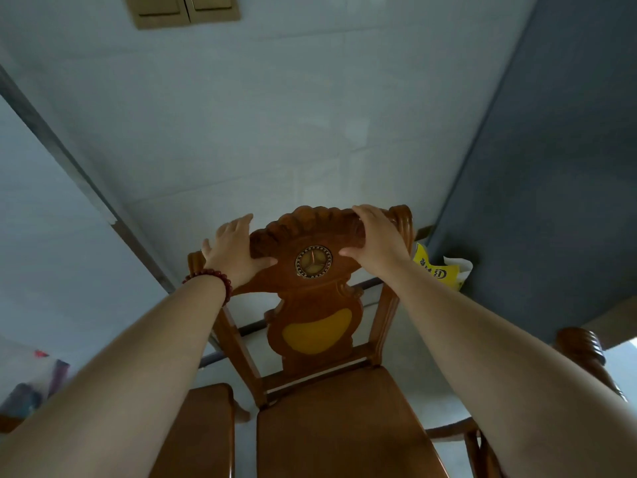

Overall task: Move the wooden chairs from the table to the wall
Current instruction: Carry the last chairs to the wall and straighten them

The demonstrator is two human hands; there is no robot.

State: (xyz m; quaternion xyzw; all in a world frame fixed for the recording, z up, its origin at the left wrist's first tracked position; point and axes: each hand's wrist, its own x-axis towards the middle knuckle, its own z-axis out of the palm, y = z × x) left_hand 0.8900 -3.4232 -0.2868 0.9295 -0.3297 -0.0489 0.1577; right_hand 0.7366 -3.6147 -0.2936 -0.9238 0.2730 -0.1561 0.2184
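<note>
A carved wooden chair (315, 326) with a round metal emblem and a yellow oval on its backrest stands in front of me, its back close to the pale wall (275, 115). My right hand (374, 238) is curled over the top rail on the right. My left hand (234, 250), with a red bead bracelet on the wrist, lies on the rail's left part with fingers spread and thumb on the front. The seat of a second wooden chair (203, 432) is beside it on the left. A carved part of a third chair (579, 346) shows at the right.
A dark blue-grey panel (551, 167) rises on the right, with a yellow and white bag (441, 269) wedged beside the chair's top. Switch plates (182, 8) sit high on the wall. Coloured items in clear plastic (34, 388) lie at the lower left.
</note>
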